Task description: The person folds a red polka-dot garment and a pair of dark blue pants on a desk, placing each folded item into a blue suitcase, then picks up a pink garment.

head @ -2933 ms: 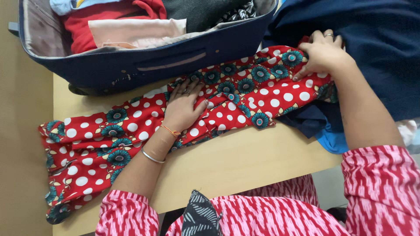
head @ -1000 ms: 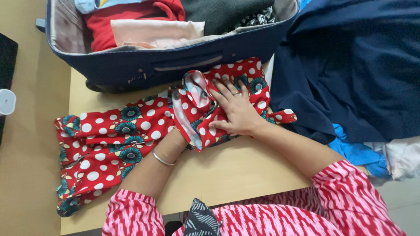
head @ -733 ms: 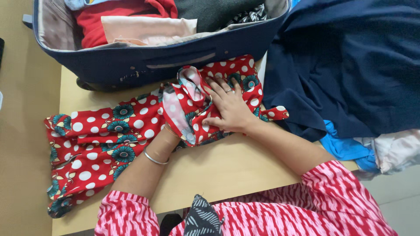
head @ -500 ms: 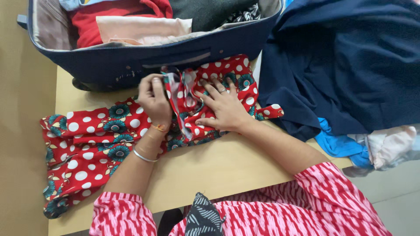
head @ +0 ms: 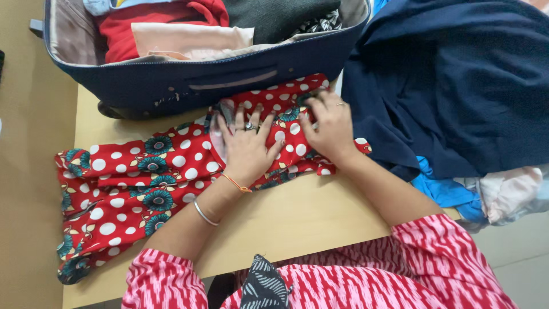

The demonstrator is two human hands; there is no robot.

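A red garment [head: 131, 177] with white dots and teal flowers lies across the wooden table [head: 297, 220]. Its right part is folded over onto itself. My left hand [head: 247, 150] lies flat on the fold, fingers spread. My right hand [head: 327, 127] presses on the fold's right edge, fingers curled on the cloth next to the dark blue fabric. The garment's left end spreads out toward the table's left edge.
An open navy suitcase [head: 217, 80] with folded clothes in red, peach and dark grey stands at the table's far side. A heap of dark blue cloth [head: 457, 86] fills the right, with bright blue [head: 446, 191] and pale pieces beneath it.
The garment's right end was folded over to the left. My left hand came out from under the fold and now lies flat on top; my right hand slid to the fold's right edge.
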